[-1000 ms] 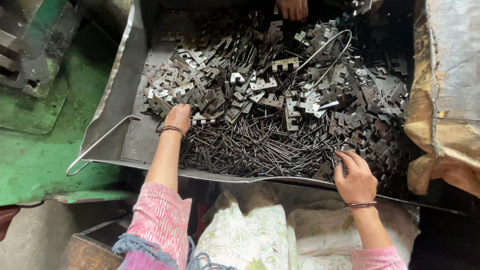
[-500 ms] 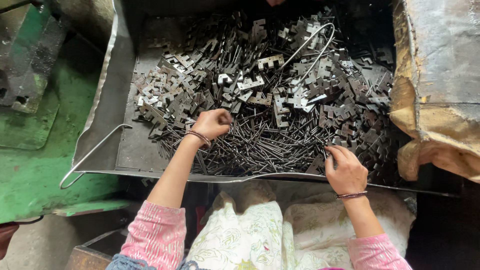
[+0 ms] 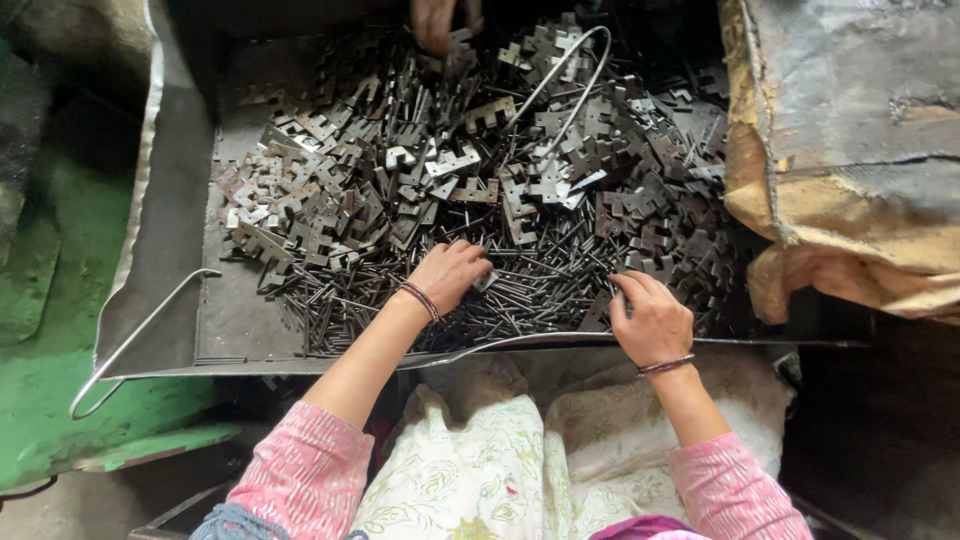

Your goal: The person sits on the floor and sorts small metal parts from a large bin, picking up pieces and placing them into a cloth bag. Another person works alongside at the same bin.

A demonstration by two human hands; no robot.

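Since the frame half a second ago, the left hand (image 3: 452,273) has shifted rightward along the near edge of the pile, from the left part of the metal pins (image 3: 520,295) toward their middle. Right hand (image 3: 652,318) sits much where it was. Pins lie directly under the left hand and spread between both hands; notched metal plates (image 3: 400,190) are heaped just beyond its knuckles. Left hand: palm down, fingers curled into the pins; whether it grips any, cannot tell. Right hand: palm down, fingers loosely bent, tips on plates at the pile edge, grip unclear. Both forearms reach over the near rim of the metal tray (image 3: 170,250). Another person's hand (image 3: 440,20) works at the far side.
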